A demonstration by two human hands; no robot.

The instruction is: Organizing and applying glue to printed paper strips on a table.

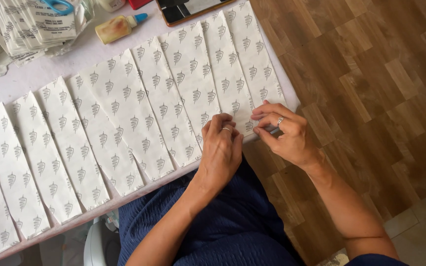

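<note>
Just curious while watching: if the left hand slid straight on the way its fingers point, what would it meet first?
Probably the printed paper strips just beyond the left hand; its fingers point up the table across them, already resting on their near ends.

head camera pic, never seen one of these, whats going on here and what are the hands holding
One camera sits on a person's head and looks down at their own two bare hands; no machine is involved. A white table carries a row of overlapping white printed paper strips. The left hand and right hand pinch the near end of one strip at the table edge. Further back lie a stack of printed papers, a small glue bottle and blue-handled scissors.
</note>
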